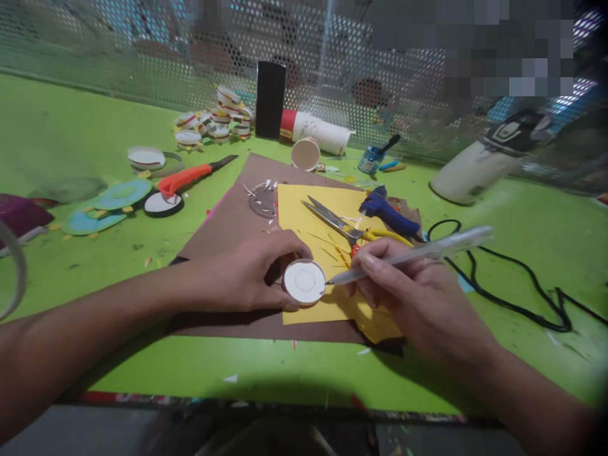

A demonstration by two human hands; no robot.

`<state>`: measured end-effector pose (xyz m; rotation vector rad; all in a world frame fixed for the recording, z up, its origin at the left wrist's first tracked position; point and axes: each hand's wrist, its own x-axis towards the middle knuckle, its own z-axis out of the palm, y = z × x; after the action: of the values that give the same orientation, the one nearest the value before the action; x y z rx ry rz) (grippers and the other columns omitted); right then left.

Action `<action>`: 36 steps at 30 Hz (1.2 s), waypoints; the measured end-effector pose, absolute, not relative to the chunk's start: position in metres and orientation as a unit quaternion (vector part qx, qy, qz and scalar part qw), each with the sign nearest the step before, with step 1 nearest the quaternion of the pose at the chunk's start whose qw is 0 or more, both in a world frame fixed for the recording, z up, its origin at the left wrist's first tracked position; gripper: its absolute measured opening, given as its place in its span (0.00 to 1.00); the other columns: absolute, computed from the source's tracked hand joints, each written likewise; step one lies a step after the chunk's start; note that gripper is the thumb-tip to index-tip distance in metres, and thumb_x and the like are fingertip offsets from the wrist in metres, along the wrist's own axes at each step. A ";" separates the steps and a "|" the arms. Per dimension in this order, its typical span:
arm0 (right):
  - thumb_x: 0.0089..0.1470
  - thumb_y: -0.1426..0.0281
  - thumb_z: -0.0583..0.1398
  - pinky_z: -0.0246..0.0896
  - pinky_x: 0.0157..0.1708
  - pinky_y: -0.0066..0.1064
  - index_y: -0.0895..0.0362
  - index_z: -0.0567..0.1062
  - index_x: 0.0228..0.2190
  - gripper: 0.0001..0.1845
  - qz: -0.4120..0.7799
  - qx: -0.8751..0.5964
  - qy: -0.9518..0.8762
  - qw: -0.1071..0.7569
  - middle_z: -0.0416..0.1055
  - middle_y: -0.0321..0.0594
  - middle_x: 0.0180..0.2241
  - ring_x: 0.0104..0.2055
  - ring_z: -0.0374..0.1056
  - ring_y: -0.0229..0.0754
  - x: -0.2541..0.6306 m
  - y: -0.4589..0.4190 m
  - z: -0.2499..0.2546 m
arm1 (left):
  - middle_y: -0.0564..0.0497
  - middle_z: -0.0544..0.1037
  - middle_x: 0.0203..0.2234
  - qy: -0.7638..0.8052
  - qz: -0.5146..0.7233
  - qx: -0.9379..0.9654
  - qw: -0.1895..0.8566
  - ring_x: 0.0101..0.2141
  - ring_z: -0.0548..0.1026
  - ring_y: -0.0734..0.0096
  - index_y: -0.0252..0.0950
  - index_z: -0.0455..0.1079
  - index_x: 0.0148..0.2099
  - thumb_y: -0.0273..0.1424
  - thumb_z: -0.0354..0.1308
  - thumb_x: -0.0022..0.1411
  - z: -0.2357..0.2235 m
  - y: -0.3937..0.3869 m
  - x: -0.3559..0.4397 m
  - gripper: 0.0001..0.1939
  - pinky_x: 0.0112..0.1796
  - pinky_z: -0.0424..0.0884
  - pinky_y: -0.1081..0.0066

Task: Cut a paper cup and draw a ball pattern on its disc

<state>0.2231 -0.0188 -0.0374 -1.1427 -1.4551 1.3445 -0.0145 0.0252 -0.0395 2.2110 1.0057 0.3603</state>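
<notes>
Between the thumb and fingers of my left hand (247, 269) sits a small round white paper cup base (304, 282), its flat face turned up toward me. A small hexagon is drawn in the middle of that face. My right hand (413, 291) is closed around a clear pen (418, 252), whose tip touches the right rim of the white disc. Under both hands lies yellow paper (304, 209) on a brown sheet (223, 221). Scissors (339, 223) with yellow handles and a blue glue gun (389, 212) rest just beyond my right hand.
An orange-handled cutter (187, 180) and light blue paper rings (97, 218) lie to the left. At the back are a pile of small cup pieces (218, 120), a phone (270, 100), stacked paper cups (318, 132) and a paint jar (370, 159). A bottle (475, 168) and black cord (517, 316) occupy the right.
</notes>
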 end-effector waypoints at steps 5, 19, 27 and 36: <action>0.61 0.60 0.62 0.51 0.21 0.23 0.56 0.73 0.31 0.12 0.553 -0.451 -0.566 0.412 0.66 0.29 0.21 0.22 0.56 0.30 0.219 -0.018 -0.037 | 0.49 0.74 0.43 0.406 0.143 0.846 0.314 0.41 0.70 0.62 0.38 0.67 0.50 0.36 0.67 0.53 -0.044 0.021 -0.011 0.23 0.40 0.68 0.65; 0.56 0.61 0.65 0.57 0.23 0.24 0.56 0.70 0.29 0.13 0.558 -0.468 -0.574 0.375 0.64 0.29 0.19 0.23 0.60 0.33 0.209 -0.016 -0.037 | 0.46 0.73 0.48 0.329 0.156 0.871 0.330 0.47 0.71 0.60 0.39 0.69 0.53 0.36 0.62 0.61 -0.042 0.025 -0.012 0.19 0.49 0.69 0.63; 0.59 0.61 0.62 0.60 0.25 0.26 0.55 0.69 0.30 0.12 0.554 -0.469 -0.582 0.366 0.65 0.31 0.20 0.23 0.60 0.34 0.207 -0.018 -0.036 | 0.47 0.73 0.51 0.334 0.176 0.873 0.308 0.48 0.71 0.60 0.39 0.62 0.61 0.37 0.61 0.61 -0.045 0.022 -0.016 0.28 0.48 0.68 0.64; 0.61 0.60 0.60 0.61 0.24 0.26 0.54 0.68 0.29 0.13 0.555 -0.460 -0.585 0.372 0.64 0.30 0.19 0.22 0.60 0.34 0.206 -0.017 -0.038 | 0.47 0.73 0.50 0.387 0.174 0.849 0.314 0.45 0.73 0.60 0.42 0.55 0.65 0.40 0.65 0.57 -0.048 0.018 -0.009 0.38 0.45 0.70 0.63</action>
<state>0.2056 -0.0165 -0.0378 -1.1802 -1.4992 1.4217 -0.0093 0.0185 -0.0479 2.2396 1.0209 0.4592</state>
